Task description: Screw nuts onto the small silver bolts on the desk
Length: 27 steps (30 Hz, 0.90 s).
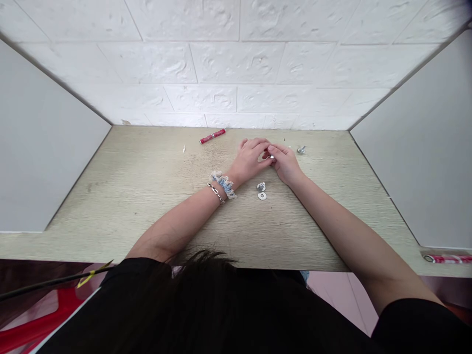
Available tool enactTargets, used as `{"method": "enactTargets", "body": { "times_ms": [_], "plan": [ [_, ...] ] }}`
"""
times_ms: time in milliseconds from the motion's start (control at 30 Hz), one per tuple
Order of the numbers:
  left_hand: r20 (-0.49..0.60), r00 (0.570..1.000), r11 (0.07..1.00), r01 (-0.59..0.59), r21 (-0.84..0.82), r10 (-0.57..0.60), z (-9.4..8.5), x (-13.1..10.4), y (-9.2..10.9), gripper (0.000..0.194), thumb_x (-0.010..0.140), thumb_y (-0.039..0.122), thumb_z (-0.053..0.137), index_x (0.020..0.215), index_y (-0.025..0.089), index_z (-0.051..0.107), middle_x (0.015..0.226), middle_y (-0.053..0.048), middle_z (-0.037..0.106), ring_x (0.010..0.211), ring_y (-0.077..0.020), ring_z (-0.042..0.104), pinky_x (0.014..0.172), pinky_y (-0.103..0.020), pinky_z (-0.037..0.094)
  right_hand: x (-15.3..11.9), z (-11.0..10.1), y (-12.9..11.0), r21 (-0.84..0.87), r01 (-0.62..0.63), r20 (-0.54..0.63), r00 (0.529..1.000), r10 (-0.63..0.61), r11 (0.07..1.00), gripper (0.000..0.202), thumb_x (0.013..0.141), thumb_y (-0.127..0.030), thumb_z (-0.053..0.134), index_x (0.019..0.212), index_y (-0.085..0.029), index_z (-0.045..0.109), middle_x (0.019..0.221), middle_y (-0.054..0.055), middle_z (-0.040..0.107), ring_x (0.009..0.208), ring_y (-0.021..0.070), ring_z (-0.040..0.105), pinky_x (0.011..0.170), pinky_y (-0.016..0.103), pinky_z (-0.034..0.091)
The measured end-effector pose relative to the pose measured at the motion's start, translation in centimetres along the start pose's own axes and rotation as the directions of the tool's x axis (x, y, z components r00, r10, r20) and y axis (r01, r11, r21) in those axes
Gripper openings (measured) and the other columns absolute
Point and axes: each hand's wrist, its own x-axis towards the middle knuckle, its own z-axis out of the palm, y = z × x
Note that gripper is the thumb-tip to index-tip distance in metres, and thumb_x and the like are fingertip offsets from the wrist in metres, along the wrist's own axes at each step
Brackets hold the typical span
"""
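Note:
My left hand (251,160) and my right hand (286,166) meet above the table. Between their fingertips a small shiny metal piece (272,157) shows, mostly covered, so its exact kind stays hidden. Both hands are closed in a pinch around it, with the left fingers bent over toward the right thumb. Closer to me, a metal bolt with what look like washers on it (261,187) stands on the tabletop. Right in front of it lies a flat washer (262,195). Beyond my right hand rests another bolt-like metal part (301,150).
A red tube-like stick (212,136) lies near the white brick-patterned wall (236,64). A small white scrap (184,149) is left of my hands. Grey panels (424,147) border the wooden table (121,187) on both sides. Another red tube (447,258) sits at the right front edge.

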Motion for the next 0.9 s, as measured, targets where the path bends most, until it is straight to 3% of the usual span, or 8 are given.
{"method": "enactTargets", "body": {
  "times_ms": [167,300,400,700,900],
  "plan": [
    [0.008,1.0,1.0,0.004,0.015,-0.004,-0.2,0.0,0.1,0.029,0.086,0.032,0.06,0.112,0.022,0.063,0.119,-0.006,0.063,0.114,-0.0192,0.055,0.109,-0.04,0.028,-0.2,0.2,-0.3,0.008,0.005,-0.012,1.0,-0.005,1.0,0.046,0.052,-0.054,0.081,0.071,-0.015,0.064,0.067,0.0,0.057,0.064,0.0087,0.052,0.053,0.02,0.041],
    [0.028,0.999,0.999,0.025,0.033,-0.026,-0.4,0.0,0.1,0.031,0.087,0.032,0.058,0.116,0.023,0.061,0.122,-0.007,0.062,0.116,-0.0198,0.054,0.11,-0.041,0.028,-0.4,0.6,-0.8,0.069,-0.022,-0.061,0.998,0.027,0.997,0.03,0.068,-0.043,0.071,0.069,-0.016,0.059,0.067,0.001,0.056,0.062,0.0091,0.053,0.052,0.021,0.044],
    [0.025,0.999,0.998,0.035,0.05,-0.036,-0.3,0.0,0.1,0.031,0.087,0.033,0.058,0.117,0.023,0.061,0.124,-0.007,0.061,0.118,-0.0203,0.053,0.111,-0.042,0.026,-0.4,0.7,-1.0,0.097,-0.043,-0.1,0.994,0.053,0.994,0.023,0.072,-0.037,0.065,0.071,-0.016,0.057,0.067,0.0,0.056,0.06,0.0088,0.052,0.05,0.021,0.043],
    [0.013,0.999,0.998,0.04,0.05,-0.04,-0.3,0.0,0.0,0.032,0.087,0.035,0.057,0.116,0.023,0.061,0.125,-0.007,0.061,0.119,-0.0201,0.053,0.111,-0.04,0.026,-0.3,0.4,-1.0,0.1,-0.044,-0.084,0.995,0.053,0.994,0.026,0.067,-0.033,0.074,0.07,-0.016,0.055,0.062,-0.002,0.055,0.053,0.0068,0.048,0.049,0.019,0.04],
    [0.031,0.999,0.999,0.018,0.038,-0.019,-0.3,0.0,0.1,0.03,0.087,0.033,0.058,0.115,0.022,0.061,0.123,-0.007,0.062,0.117,-0.0198,0.054,0.109,-0.04,0.028,-0.1,0.2,-0.3,0.021,-0.011,-0.038,0.999,0.012,1.0,0.039,0.058,-0.045,0.081,0.072,-0.016,0.06,0.065,-0.002,0.056,0.058,0.0059,0.05,0.051,0.018,0.04]
  ]
}}
